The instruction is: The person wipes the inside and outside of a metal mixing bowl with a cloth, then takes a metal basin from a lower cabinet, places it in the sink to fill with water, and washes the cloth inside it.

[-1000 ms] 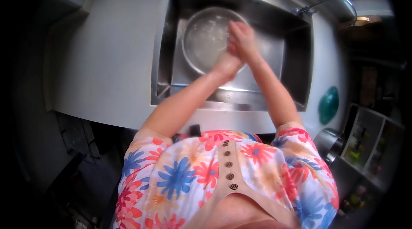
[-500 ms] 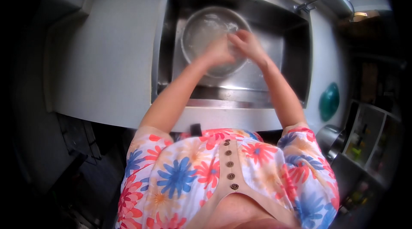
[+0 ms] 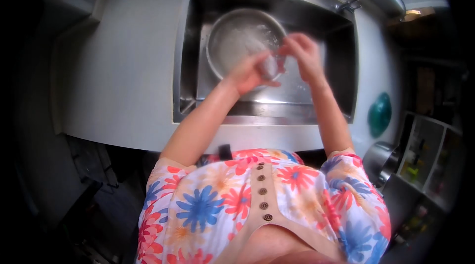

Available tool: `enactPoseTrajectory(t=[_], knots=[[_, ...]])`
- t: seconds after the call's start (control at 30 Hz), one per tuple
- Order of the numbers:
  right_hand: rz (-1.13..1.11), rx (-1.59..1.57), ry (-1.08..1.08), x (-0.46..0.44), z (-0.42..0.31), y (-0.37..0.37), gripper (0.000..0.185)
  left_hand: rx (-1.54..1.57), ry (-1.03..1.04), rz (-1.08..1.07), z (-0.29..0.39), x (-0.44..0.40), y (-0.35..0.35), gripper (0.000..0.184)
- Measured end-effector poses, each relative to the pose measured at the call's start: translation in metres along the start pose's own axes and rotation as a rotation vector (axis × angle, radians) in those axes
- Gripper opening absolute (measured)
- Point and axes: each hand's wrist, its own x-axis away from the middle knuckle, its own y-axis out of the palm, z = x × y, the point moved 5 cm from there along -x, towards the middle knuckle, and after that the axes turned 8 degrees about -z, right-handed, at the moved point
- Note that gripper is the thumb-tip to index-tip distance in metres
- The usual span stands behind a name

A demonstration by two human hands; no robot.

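Observation:
In the head view my left hand (image 3: pixel 245 73) is wrapped round a roundish, shiny, grey-purple thing (image 3: pixel 268 68); blur hides its kind. My right hand (image 3: pixel 306 55) is just right of it, its fingers bent and drawn together toward the thing. Whether something small is pinched there, I cannot make out. Beneath both hands, a large round metal bowl (image 3: pixel 212 48) holds cloudy, whitish water (image 3: pixel 237 41). The bowl stands inside a steel sink (image 3: pixel 302 96).
A pale counter (image 3: pixel 123 66) runs left of the sink. On the right are a thin curved tap (image 3: pixel 363 0), a green bowl-like object (image 3: pixel 380 115) and a metal pot (image 3: pixel 380 161). Lower right stands a shelf unit (image 3: pixel 420 150) with small items.
My hands were together over the bowl and have moved apart. My left hand has turned, exposing the shiny thing. My right hand has shifted right.

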Motion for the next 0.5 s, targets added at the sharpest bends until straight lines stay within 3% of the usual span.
enactPoseTrajectory(t=[0.03,0.07,0.13,0.3,0.4,0.5], knots=[[0.011,-0.106,0.007,-0.007,-0.002,-0.01,0.021,-0.003,-0.01,0.067,0.002,0.004,0.007,0.027],[0.024,-0.213,0.012,-0.014,-0.003,-0.018,0.025,0.021,-0.03,-0.04,-0.002,0.002,0.014,0.027],[-0.367,-0.686,-0.017,-0.028,0.003,-0.004,0.054,0.069,-0.072,-0.257,-0.008,-0.002,0.035,0.026],[-0.956,-1.048,-0.408,-0.028,-0.058,0.062,0.075,0.236,-0.163,-0.493,-0.027,0.002,0.092,0.034],[-1.372,-1.048,-0.607,-0.012,-0.097,0.08,0.068,0.203,-0.103,-0.69,-0.019,0.006,0.109,0.031],[-1.226,-0.789,-0.479,0.001,-0.115,0.077,0.049,0.081,-0.132,-0.582,-0.011,0.017,0.12,0.022]])
